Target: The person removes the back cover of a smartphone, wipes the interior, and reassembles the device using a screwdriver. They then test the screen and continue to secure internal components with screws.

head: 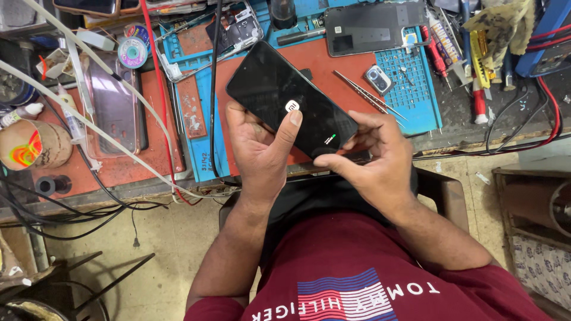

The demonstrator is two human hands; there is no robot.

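Note:
A black smartphone [279, 95] with a dark screen showing a small white logo sits tilted in both my hands above the front edge of the workbench. My left hand [259, 148] cradles its left side, thumb resting on the glass by the logo. My right hand [372, 154] grips the phone's lower right corner with fingers curled around the edge.
A blue and red repair mat [416, 89] covers the bench. On it lie metal tweezers [369, 95], a small camera module [378, 78], a black back cover [375, 27] and an opened phone frame [235, 30]. A clear-cased phone [113, 107], solder reel [132, 52], screwdrivers [479, 98] and cables lie around.

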